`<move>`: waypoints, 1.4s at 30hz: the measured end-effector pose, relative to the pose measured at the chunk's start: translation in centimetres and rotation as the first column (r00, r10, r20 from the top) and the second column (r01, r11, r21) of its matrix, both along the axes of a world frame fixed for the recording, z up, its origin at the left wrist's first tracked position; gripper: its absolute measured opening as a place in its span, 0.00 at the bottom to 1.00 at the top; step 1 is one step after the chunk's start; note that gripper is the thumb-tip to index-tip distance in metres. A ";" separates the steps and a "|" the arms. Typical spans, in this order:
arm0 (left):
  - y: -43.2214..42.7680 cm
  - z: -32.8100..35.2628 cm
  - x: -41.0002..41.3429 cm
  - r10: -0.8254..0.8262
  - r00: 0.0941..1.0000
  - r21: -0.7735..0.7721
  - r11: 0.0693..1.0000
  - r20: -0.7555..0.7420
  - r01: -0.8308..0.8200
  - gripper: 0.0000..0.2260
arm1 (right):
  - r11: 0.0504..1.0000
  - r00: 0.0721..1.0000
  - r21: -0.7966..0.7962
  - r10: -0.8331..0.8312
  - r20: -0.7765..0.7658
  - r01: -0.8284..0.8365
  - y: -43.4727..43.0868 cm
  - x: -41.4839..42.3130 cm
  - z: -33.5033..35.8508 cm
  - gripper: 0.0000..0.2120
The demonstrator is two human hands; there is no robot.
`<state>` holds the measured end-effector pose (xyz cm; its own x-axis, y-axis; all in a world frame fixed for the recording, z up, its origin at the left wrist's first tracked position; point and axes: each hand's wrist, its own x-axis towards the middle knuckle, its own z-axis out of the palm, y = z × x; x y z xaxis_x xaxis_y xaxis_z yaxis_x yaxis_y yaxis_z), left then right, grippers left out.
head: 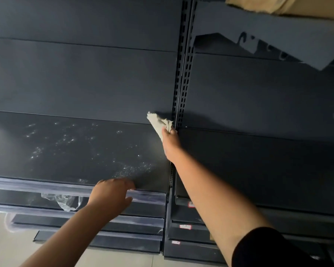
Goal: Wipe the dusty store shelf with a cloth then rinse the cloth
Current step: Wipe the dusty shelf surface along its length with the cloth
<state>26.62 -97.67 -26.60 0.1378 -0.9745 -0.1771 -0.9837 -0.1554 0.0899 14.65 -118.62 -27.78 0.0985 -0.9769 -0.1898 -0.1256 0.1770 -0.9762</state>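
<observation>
A dark grey metal store shelf spreads across the left, speckled with pale dust and wet glints. My right hand reaches to its back right corner and grips a crumpled off-white cloth, pressed where the shelf meets the back panel beside the slotted upright. My left hand rests on the shelf's front edge, fingers spread over the lip, holding nothing.
Lower shelves step out below, one with crumpled clear plastic. A second bay with small price labels lies to the right. A cardboard box sits on an upper shelf at the top right. Pale floor tiles show at the bottom left.
</observation>
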 end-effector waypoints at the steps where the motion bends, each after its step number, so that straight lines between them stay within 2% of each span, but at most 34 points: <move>1: 0.0 0.0 0.0 -0.004 1.000 0.002 1.000 0.000 0.004 0.14 | 0.997 0.990 0.036 -0.076 0.122 0.072 0.2 0.3 0.6 0.17; 4: 0.2 0.0 0.2 -0.024 1.000 0.005 1.000 -0.011 0.024 0.15 | 0.967 0.917 0.082 -0.253 0.310 0.239 0.3 -2.0 2.0 0.14; 7: 0.5 -0.2 0.6 -0.059 0.998 -0.011 0.998 -0.035 0.058 0.16 | 0.929 0.861 0.037 -0.355 0.365 0.367 0.0 -6.9 2.9 0.13; 10: 0.8 -0.4 1.4 -0.102 0.992 -0.021 0.995 -0.079 0.100 0.19 | 0.862 0.879 -0.193 -0.433 0.201 0.469 0.9 -11.5 3.4 0.15; 12: 1.3 -0.7 2.3 -0.133 0.982 -0.036 0.991 -0.132 0.129 0.21 | 0.815 0.874 -0.341 -0.484 0.046 0.469 2.4 -13.4 3.3 0.15; 15: 2.4 -0.7 4.3 -0.186 0.964 -0.092 0.981 -0.192 0.171 0.24 | 0.834 0.855 -0.407 -0.479 -0.200 0.372 4.9 -13.6 2.2 0.13; 18: 3.8 -0.6 7.4 -0.209 0.950 -0.136 0.974 -0.232 0.181 0.27 | 0.934 0.832 -0.306 -0.313 -0.459 0.183 7.2 -10.2 0.5 0.14; 20: 4.8 -0.8 10.1 -0.207 0.956 -0.151 0.972 -0.207 0.178 0.27 | 0.977 0.752 -0.214 -0.133 -0.646 -0.011 8.8 -6.4 -0.8 0.16; 23: 6.1 -1.0 14.7 -0.187 0.970 -0.184 0.970 -0.152 0.158 0.22 | 0.924 0.605 -0.216 0.019 -0.796 -0.314 11.1 1.0 -2.2 0.17; 26: 7.5 -1.2 19.6 -0.151 0.980 -0.189 0.974 -0.131 0.125 0.19 | 0.889 0.642 -0.242 0.072 -0.764 -0.387 13.6 10.2 -2.3 0.17; 28: 8.5 -1.4 22.5 -0.131 0.984 -0.194 0.975 -0.125 0.105 0.18 | 0.909 0.731 -0.222 0.121 -0.672 -0.354 15.1 16.2 -1.9 0.16; 30: 9.3 -1.4 24.9 -0.121 0.985 -0.216 0.972 -0.123 0.092 0.17 | 0.967 0.907 -0.143 0.138 -0.397 -0.210 16.3 21.2 -0.9 0.16; 31: 9.7 -1.5 25.9 -0.117 0.985 -0.228 0.970 -0.128 0.086 0.16 | 0.991 0.978 -0.069 0.100 -0.185 -0.114 16.7 23.0 -0.3 0.16; 32: 10.0 -1.5 26.8 -0.111 0.985 -0.235 0.969 -0.131 0.078 0.16 | 1.000 0.999 0.009 0.026 0.047 -0.026 16.8 24.5 0.4 0.14; 33: 10.2 -1.5 27.6 -0.101 0.987 -0.236 0.969 -0.128 0.069 0.17 | 0.996 0.964 0.076 -0.064 0.256 0.045 16.8 25.4 1.1 0.12; 34: 10.3 -1.5 28.3 -0.090 0.989 -0.229 0.972 -0.118 0.061 0.18 | 0.987 0.904 0.122 -0.142 0.403 0.101 16.7 25.6 1.6 0.09; 35: 10.3 -1.6 28.9 -0.080 0.991 -0.216 0.975 -0.106 0.056 0.20 | 0.979 0.856 0.139 -0.198 0.477 0.149 16.5 25.2 2.2 0.08; 37: 10.3 -1.8 29.7 -0.073 0.994 -0.193 0.980 -0.083 0.056 0.22 | 0.964 0.829 0.098 -0.261 0.495 0.246 16.0 22.7 3.3 0.08; 39: 10.1 -1.8 29.9 -0.079 0.995 -0.187 0.980 -0.063 0.066 0.23 | 0.930 0.859 -0.039 -0.321 0.399 0.365 15.5 19.0 4.0 0.09; 41: 9.7 -1.7 29.9 -0.076 0.996 -0.187 0.980 -0.050 0.066 0.22 | 0.863 0.905 -0.276 -0.401 0.138 0.424 15.5 14.4 4.6 0.13; 42: 9.4 -1.6 29.8 -0.071 0.996 -0.186 0.981 -0.047 0.061 0.20 | 0.831 0.900 -0.399 -0.436 -0.031 0.389 15.6 12.3 4.6 0.14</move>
<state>56.45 -88.27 -28.24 0.0669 -0.9978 0.0012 -0.9843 -0.0658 0.1636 26.90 -103.05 -23.14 -0.3288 -0.9201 0.2129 -0.2387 -0.1371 -0.9614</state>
